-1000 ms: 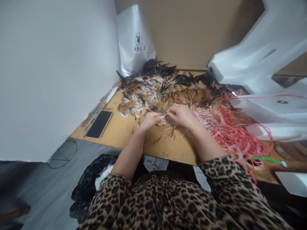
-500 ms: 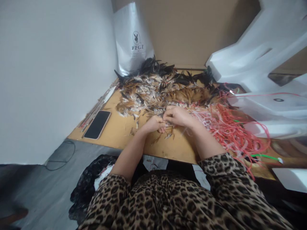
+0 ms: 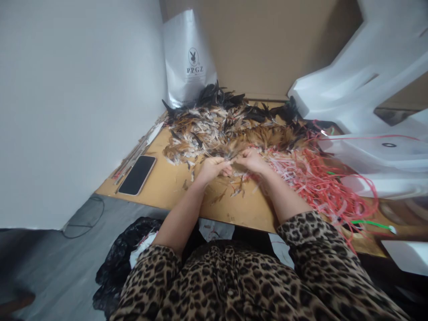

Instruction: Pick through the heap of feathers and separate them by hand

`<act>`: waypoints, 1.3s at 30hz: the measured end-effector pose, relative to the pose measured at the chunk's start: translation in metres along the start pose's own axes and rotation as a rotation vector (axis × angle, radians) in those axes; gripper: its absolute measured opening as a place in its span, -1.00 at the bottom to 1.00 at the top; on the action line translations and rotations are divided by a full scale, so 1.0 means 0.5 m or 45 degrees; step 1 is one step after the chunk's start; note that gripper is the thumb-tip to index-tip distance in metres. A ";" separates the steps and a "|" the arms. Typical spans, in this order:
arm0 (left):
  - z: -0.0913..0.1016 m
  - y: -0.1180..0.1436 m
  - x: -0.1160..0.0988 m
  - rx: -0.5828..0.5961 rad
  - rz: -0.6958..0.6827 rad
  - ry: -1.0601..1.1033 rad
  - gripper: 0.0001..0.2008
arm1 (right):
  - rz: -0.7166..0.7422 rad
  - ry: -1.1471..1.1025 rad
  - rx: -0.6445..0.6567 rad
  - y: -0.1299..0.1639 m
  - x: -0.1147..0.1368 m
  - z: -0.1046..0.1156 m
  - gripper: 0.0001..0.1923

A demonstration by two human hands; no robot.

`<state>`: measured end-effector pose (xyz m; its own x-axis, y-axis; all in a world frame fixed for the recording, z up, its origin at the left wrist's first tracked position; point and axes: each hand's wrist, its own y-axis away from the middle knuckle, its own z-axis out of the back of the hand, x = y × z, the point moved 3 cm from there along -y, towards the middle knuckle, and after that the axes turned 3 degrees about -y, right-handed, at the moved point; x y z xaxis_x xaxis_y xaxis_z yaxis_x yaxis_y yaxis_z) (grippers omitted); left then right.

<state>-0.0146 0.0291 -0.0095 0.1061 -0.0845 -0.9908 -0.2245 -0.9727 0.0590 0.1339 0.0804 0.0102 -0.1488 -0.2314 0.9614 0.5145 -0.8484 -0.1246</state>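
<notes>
My left hand is closed in a pinch on a small bunch of feathers, whose brown tips point away from me. Close on its right, my right hand has its fingers pinched together at the base of the same bunch; what exactly lies between those fingers is too small to make out. Just beyond both hands spreads a heap of brown, cream and black feathers. Beside my right forearm lies a tangle of red and pink plastic strips. Loose feather scraps are scattered below my hands.
A phone lies at the left of the wooden table. A silver bag stands behind the feathers. White foam pieces crowd the right side. A black plastic bag sits on the floor at the left.
My hands have moved slightly apart, the right one a little to the right and the left one a little to the left. The feather bunch between them now shows more.
</notes>
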 end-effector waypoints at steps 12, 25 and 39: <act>0.018 -0.015 0.014 -0.314 0.029 -0.044 -0.86 | 0.408 1.080 0.059 0.047 0.084 -0.062 -0.73; -0.035 0.014 0.007 0.188 -0.063 -0.306 -0.78 | 0.075 0.178 0.086 0.012 0.005 0.019 -0.76; 0.005 -0.004 0.016 -0.285 0.089 -0.117 -0.79 | 0.366 0.749 -0.024 0.034 0.058 -0.048 -0.78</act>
<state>-0.0159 0.0310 -0.0181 0.0072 -0.1434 -0.9896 -0.0066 -0.9896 0.1434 0.1182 0.0478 0.0301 -0.4478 -0.6674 0.5951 0.5884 -0.7211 -0.3659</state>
